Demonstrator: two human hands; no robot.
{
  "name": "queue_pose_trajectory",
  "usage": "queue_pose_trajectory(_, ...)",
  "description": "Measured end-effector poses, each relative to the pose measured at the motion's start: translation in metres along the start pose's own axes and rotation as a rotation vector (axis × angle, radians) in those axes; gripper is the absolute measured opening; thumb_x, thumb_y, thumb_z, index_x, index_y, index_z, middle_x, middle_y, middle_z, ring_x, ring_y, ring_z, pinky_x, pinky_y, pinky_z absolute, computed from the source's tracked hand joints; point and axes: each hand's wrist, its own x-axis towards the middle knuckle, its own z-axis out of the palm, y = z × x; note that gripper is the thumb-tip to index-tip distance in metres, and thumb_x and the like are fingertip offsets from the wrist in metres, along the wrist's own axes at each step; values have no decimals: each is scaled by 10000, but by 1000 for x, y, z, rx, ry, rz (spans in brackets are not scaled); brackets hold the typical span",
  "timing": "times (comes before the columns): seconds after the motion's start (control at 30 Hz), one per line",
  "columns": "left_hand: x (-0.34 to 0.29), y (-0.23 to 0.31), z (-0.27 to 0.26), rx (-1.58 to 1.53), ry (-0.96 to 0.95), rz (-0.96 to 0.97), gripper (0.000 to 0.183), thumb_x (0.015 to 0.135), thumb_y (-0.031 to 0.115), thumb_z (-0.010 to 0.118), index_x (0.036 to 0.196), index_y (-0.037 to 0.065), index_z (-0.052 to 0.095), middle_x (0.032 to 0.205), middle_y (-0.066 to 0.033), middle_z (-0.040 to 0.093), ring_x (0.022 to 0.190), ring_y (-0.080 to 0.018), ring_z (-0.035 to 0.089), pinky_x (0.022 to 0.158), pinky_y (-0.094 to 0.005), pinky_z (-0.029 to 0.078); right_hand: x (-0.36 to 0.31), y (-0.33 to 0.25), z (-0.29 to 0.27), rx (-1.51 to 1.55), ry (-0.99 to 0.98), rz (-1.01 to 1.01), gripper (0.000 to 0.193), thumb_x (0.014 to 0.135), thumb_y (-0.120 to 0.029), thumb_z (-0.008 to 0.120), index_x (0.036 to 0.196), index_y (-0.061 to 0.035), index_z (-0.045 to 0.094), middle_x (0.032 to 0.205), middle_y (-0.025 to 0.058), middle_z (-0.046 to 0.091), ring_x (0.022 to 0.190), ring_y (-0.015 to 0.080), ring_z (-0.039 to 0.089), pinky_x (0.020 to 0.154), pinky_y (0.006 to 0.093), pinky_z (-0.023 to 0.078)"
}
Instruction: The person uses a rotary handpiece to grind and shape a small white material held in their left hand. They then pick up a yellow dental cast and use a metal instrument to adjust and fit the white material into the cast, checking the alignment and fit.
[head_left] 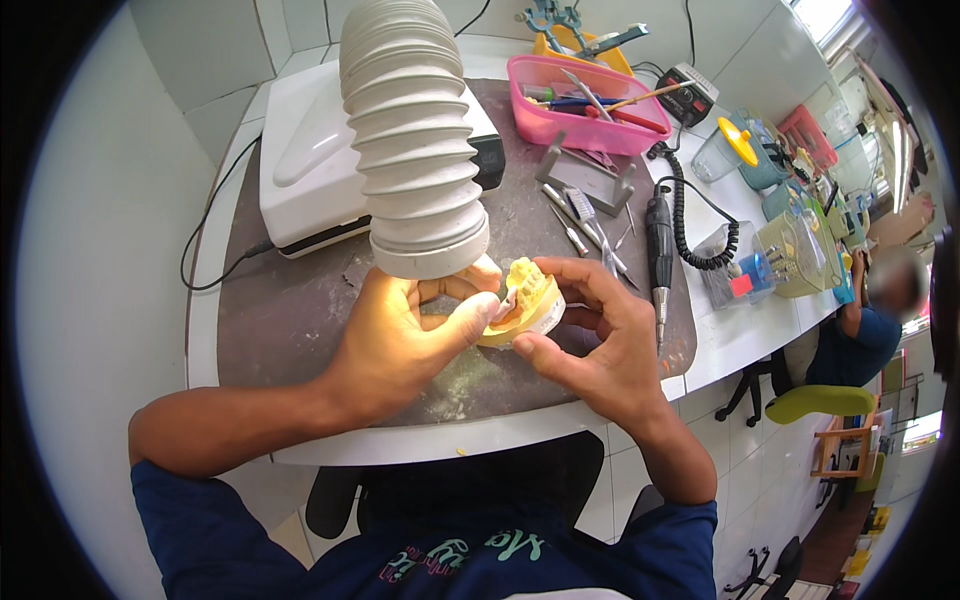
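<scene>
A yellow dental cast (538,287) with a pale base is held up over the bench mat, below the mouth of a ribbed hose. My right hand (612,345) grips its right side, thumb at the front of the base and index finger at the top of the teeth. On the other side my left hand (395,335) closes in, with the thumb tip against the cast's inner side. A small whitish-pink piece (507,304) shows by that thumb tip. Whether it is attached to the cast I cannot tell. Some left fingers are partly hidden by the hose.
The thick ribbed hose (420,150) hangs close above my left hand. A white machine (320,160) stands behind it. Right of my hands lie a toothbrush (580,205), metal hand tools, a grey stand (590,175) and a black handpiece (659,250). A pink tool basket (540,125) stands behind; a person (860,330) sits far right.
</scene>
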Motion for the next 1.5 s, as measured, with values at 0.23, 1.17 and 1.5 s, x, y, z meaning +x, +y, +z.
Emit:
queue_pose_trajectory(0.23, 0, -5, 0, 85, 18, 54, 157, 915, 97, 662, 1008, -25, 625, 962, -77, 671, 921, -113, 632, 816, -280, 530, 0, -1, 0, 14, -8, 1, 533, 744, -142, 824, 1193, 27, 594, 1034, 144, 700, 945, 189, 699, 847, 316, 572)
queue_pose_trajectory(1.17, 0, -5, 0, 869, -83, 626, 214, 687, 34, 781, 856, 48, 651, 876, -86, 621, 831, -250, 609, 745, -358, 497, 76, 9, -12, -703, -40, -194, 213, 854, -202, 669, 836, 10, 656, 787, 162, 673, 724, 347, 652, 688, 439, 497)
queue_pose_trajectory(1.5, 0, -10, 3, 877, -87, 617, 179, 696, 4, 757, 795, 39, 612, 882, -79, 614, 807, -258, 590, 728, -365, 486, 85, 27, -1, -741, -29, -188, 158, 812, -176, 701, 845, -25, 666, 772, 116, 664, 693, 289, 640, 649, 399, 490)
